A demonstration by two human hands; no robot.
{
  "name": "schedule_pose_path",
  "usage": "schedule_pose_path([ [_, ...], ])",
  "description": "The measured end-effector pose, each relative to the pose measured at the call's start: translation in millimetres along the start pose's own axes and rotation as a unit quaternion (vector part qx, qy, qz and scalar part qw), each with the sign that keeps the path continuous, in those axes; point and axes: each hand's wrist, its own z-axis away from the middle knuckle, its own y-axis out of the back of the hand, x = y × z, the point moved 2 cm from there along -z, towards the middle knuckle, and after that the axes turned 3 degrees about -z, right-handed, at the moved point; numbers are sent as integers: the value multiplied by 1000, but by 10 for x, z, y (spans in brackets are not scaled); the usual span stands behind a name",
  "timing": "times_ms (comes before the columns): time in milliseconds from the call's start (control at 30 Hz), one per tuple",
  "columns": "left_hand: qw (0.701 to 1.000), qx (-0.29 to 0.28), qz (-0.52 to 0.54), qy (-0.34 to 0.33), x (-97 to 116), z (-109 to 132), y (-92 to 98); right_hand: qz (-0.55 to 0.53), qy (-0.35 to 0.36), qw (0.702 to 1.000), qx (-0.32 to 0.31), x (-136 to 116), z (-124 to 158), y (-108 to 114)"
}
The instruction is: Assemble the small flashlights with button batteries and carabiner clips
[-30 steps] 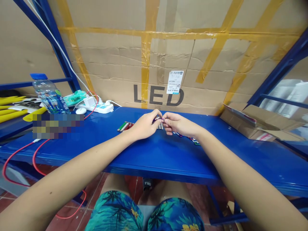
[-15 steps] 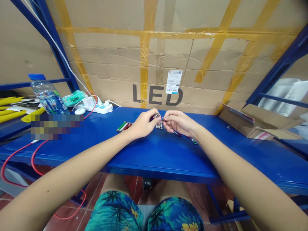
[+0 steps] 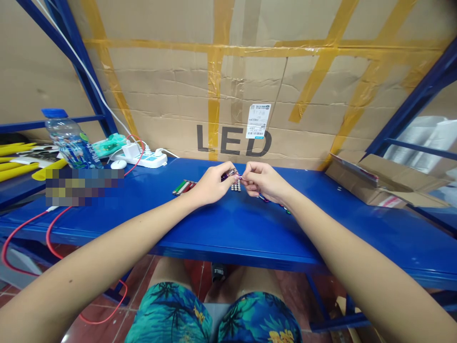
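Over the middle of the table, my left hand point(image 3: 216, 182) is closed around a small purple tube with a silver end point(image 3: 233, 171), mostly covered by the fingers. My right hand point(image 3: 264, 181) meets it from the right, thumb and fingers pinched on a thin purple piece point(image 3: 240, 177) whose kind is too small to tell. Just below the fingertips, several small silver round pieces point(image 3: 235, 187) lie in rows on the table. Beside my left wrist lie green, white and red tubes point(image 3: 183, 187). Small coloured loops point(image 3: 263, 198) lie under my right hand and wrist, partly hidden.
The blue table point(image 3: 228, 238) stands against a large taped carton point(image 3: 171, 95). At the left are a water bottle point(image 3: 73, 143), a power strip point(image 3: 152, 159), a red cable point(image 3: 59, 224) and a blurred-out patch. An open cardboard box point(image 3: 378, 181) sits at the right.
My right hand has shifted slightly, its fingers curled tighter at the tube's end. Less of the coloured loops shows beside my right wrist. My left hand stays about the same.
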Motion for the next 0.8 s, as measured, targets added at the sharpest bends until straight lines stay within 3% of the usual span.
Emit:
schedule_pose_path([
  [167, 1000, 0, -19, 5, -4, -1, -14, 103, 53, 993, 17, 18, -23, 35],
  [300, 999, 22, -20, 31, -8, -6, -28, 226, 74, 970, 43, 20, -40, 105],
  [367, 997, 31, -1, 73, -32, -7, -47, 301, 109, 944, 80, -8, -36, 140],
  [500, 988, -22, 69, 140, -65, 5, -129, 446, 218, 857, 138, -77, -3, 143],
  [600, 993, -13, 68, 101, -12, 18, -140, 497, 250, 821, 128, -80, 13, 102],
  [800, 998, 17, 28, 48, 77, 26, -102, 533, 259, 800, 97, -48, 23, 30],
])
